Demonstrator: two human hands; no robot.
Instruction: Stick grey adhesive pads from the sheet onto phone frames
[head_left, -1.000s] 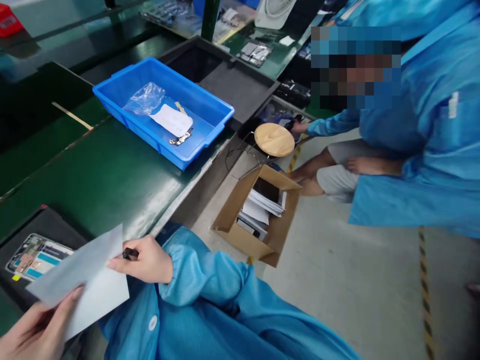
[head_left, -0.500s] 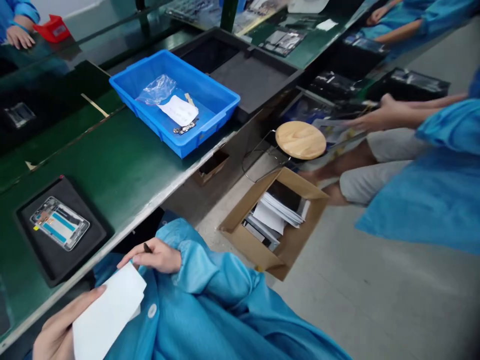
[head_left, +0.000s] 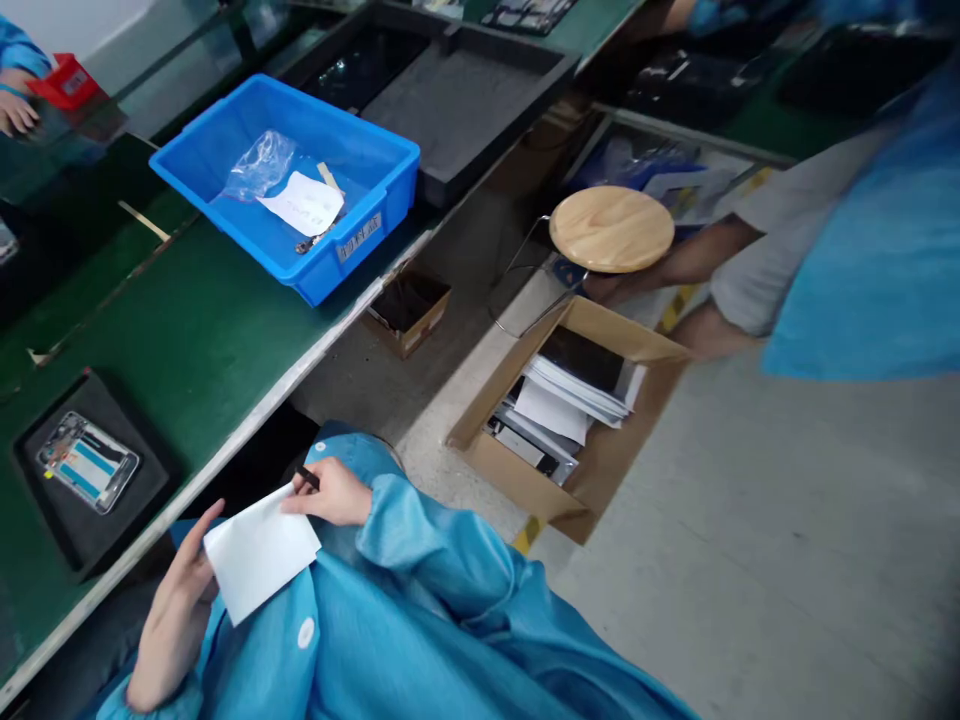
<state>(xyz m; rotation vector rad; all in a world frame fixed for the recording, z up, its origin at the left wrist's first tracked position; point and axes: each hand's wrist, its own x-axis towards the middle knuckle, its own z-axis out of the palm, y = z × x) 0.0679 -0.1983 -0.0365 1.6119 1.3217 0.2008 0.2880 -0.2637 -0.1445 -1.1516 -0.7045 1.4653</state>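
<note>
White paper [head_left: 262, 552] lies across my lap side, its top right corner pinched by my right hand [head_left: 330, 492], which also has a dark pen [head_left: 307, 478] between its fingers. At the paper's left edge is my left hand [head_left: 180, 600], fingers spread and thumb raised; part of it is behind the sheet. On the green bench [head_left: 225, 340] at the left, a black tray [head_left: 150, 490] bears an opened phone frame [head_left: 88, 462] with blue strips.
A blue bin [head_left: 300, 270] with a bag and a note stands on the bench, beside a large dark tray [head_left: 457, 100]. A cardboard box [head_left: 615, 480] of papers and a round wooden stool [head_left: 611, 230] are on the floor, near a person in blue [head_left: 870, 260].
The paper has turned and now looks shorter, and my right hand has taken its corner. My left hand's fingers have spread. The view has shifted; the person at the right has moved.
</note>
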